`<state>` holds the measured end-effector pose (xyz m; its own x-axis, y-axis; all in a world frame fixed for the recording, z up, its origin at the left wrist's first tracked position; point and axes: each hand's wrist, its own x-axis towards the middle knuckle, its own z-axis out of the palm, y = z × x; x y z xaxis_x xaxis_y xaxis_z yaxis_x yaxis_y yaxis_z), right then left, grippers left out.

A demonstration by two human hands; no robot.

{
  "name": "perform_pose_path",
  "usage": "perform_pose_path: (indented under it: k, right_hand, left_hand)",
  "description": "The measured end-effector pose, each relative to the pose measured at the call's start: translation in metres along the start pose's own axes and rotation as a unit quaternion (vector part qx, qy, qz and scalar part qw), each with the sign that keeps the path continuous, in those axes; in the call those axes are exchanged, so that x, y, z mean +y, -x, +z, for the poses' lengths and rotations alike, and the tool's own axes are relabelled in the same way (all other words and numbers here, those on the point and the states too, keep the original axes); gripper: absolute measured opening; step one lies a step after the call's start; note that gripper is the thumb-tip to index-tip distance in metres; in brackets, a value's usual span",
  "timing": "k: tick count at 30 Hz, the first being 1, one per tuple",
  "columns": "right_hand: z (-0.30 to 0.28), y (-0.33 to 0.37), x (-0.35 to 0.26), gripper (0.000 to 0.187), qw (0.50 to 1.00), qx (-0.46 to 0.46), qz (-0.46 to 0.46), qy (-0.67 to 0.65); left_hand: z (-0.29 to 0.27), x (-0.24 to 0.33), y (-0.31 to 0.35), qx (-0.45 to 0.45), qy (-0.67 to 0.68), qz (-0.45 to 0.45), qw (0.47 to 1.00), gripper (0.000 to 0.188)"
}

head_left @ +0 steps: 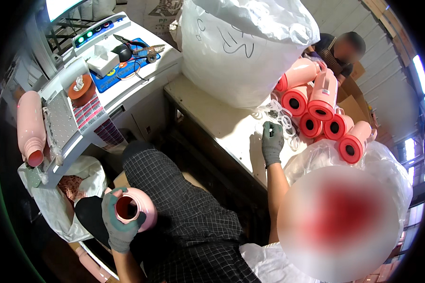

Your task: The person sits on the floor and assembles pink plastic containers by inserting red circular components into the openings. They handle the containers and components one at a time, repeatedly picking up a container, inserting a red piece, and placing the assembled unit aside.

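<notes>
My left hand (120,217), in a grey glove, grips a pink bottle (148,210) over my lap. Its round open mouth faces up, with my fingers and thumb around the neck. On the white table, my gloved right hand (272,144) has its fingers curled, and a bit of white shows among them; what it is I cannot make out. Beside its fingertips lies a loose heap of thin white rings (284,121). To the right of the rings, several pink bottles with handles (323,92) lie piled, their red-rimmed ends with dark centres toward me.
A big white sack (241,52) stands at the back of the table (208,104). At left, another pink bottle (29,125) lies on a machine (61,118). A tissue box (103,62) and pliers (127,41) lie behind. Another person (342,52) is beyond the pile.
</notes>
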<state>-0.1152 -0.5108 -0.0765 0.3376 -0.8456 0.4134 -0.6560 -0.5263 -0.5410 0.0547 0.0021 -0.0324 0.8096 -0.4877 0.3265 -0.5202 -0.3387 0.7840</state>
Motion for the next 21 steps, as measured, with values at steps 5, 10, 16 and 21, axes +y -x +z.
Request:
perform_pose_path:
  k: [5,10,16,21]
  right_hand:
    - [0.042,-0.042,0.044,0.031,0.957,-0.065,-0.183,0.215]
    - [0.02,-0.049,0.057,0.009,0.933,0.055,-0.299,0.191]
    - [-0.03,-0.016,0.003,0.016,0.98,-0.185,-0.058,-0.032]
    - [0.003,0.04,-0.063,0.027,0.919,-0.265,0.027,-0.29]
  left_hand:
    - [-0.003,0.007,-0.009,-0.032,-0.011,0.021,0.999,0.075]
    - [-0.008,0.011,-0.01,-0.028,-0.063,0.048,0.996,0.072]
    - [-0.018,0.025,-0.031,-0.001,-0.099,0.114,0.989,0.068]
    - [-0.008,0.011,-0.02,0.05,-0.086,0.099,0.99,0.083]
